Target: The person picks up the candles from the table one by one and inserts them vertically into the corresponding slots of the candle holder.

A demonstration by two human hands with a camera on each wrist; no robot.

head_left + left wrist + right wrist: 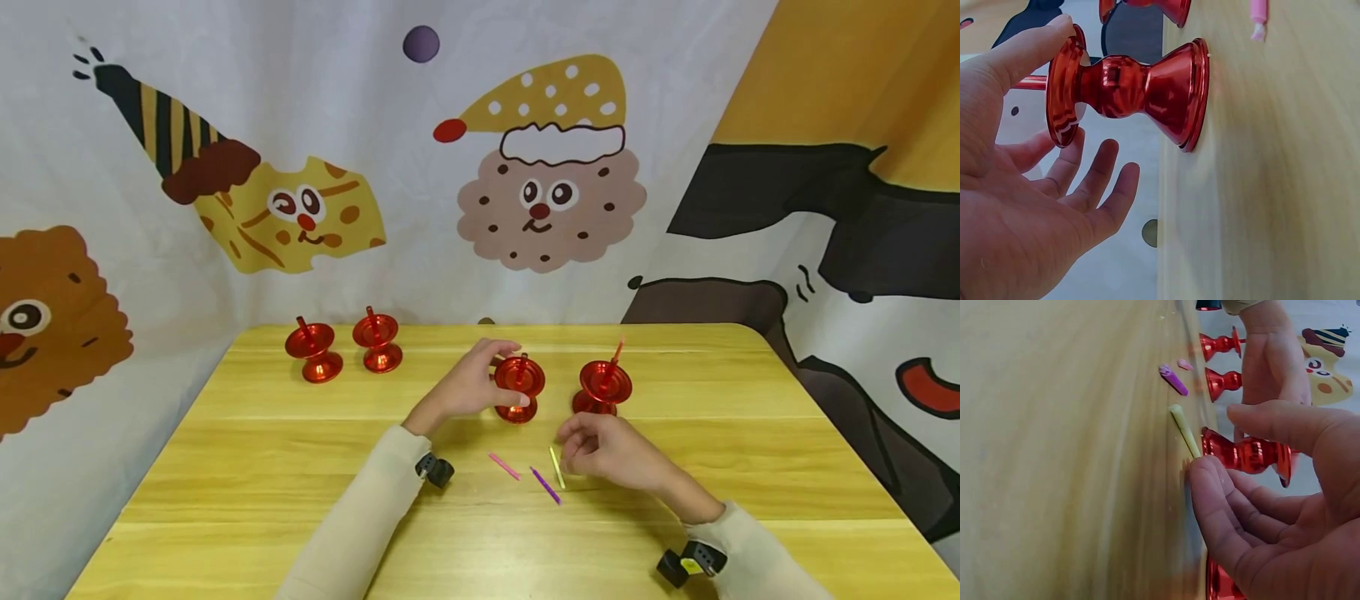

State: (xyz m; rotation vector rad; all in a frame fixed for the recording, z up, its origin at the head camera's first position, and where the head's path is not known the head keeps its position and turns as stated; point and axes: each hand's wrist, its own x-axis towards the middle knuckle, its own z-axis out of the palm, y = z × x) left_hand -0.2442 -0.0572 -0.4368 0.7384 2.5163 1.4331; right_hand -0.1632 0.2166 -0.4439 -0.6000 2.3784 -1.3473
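My left hand (468, 385) holds the dish of a shiny red candle holder (1116, 84) between thumb and fingers; the holder's foot stands on the table. A short red tube rises from its dish. My right hand (615, 450) hovers low over the table, fingers bent and thumb apart from them. Close by its fingertips lies a thin yellow candle (1184, 429); whether they touch it I cannot tell. A purple candle (546, 486) and a pink candle (504, 466) lie to the left of it. Beyond the right hand stands another red holder (606, 383) with a slim reddish candle (618, 350) upright in it.
Two more red candle holders, one at far left (313, 350) and its neighbour (377, 342), stand near the back edge of the wooden table (262, 483). A cartoon-printed cloth (420, 208) hangs behind the table.
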